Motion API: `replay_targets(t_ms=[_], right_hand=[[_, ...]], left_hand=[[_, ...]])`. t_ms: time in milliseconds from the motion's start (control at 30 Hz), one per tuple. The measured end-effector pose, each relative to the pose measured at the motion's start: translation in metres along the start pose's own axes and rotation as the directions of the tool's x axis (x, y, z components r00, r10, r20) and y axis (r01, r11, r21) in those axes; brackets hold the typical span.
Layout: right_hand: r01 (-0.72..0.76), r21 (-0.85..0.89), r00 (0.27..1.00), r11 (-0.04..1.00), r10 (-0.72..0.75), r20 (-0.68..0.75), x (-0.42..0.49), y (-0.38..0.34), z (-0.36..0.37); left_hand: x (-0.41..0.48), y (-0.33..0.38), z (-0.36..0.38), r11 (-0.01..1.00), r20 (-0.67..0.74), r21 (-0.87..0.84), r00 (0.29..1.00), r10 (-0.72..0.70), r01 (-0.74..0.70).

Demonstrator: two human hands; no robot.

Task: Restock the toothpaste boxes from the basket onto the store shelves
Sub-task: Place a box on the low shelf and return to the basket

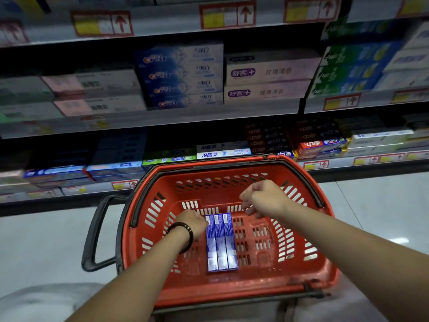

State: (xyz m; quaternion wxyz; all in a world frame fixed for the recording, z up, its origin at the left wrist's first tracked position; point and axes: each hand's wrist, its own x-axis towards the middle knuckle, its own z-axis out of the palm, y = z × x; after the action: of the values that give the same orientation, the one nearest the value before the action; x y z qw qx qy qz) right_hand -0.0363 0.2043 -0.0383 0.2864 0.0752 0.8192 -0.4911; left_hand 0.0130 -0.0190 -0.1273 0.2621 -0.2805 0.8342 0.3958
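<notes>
Three blue toothpaste boxes [221, 242] lie side by side on the floor of a red plastic basket [308, 270]. My left hand [193, 223] reaches down inside the basket and touches the far left end of the boxes; whether its fingers grip them is hidden. My right hand [262, 197] hovers above the basket's far half, fingers loosely curled downward and holding nothing. Store shelves [162, 117] stacked with toothpaste boxes rise right behind the basket.
The basket has a black pull handle [92, 231] sticking out to the left. A low shelf [76, 190] with price tags runs behind it. Pale tiled floor [383, 205] lies to either side. My knees show at the bottom edge.
</notes>
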Motion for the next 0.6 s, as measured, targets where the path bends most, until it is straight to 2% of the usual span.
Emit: replay_targets(t_ms=[233, 367, 600], right_hand=[[-0.003, 0.005, 1.000, 1.000, 0.003, 0.030, 0.003, -0.001, 0.003], [-0.002, 0.002, 0.998, 1.000, 0.002, 0.058, 0.002, -0.006, 0.003], [-0.029, 0.004, 0.995, 1.000, 0.028, 0.095, 0.001, -0.011, 0.000]], left_hand=[[0.014, -0.015, 0.026, 0.995, 0.022, -0.035, 0.996, -0.090, 0.091], [0.029, -0.020, 0.037, 0.996, 0.024, 0.017, 0.996, -0.084, 0.084], [0.053, -0.026, 0.059, 0.975, 0.041, 0.107, 0.979, -0.199, 0.193]])
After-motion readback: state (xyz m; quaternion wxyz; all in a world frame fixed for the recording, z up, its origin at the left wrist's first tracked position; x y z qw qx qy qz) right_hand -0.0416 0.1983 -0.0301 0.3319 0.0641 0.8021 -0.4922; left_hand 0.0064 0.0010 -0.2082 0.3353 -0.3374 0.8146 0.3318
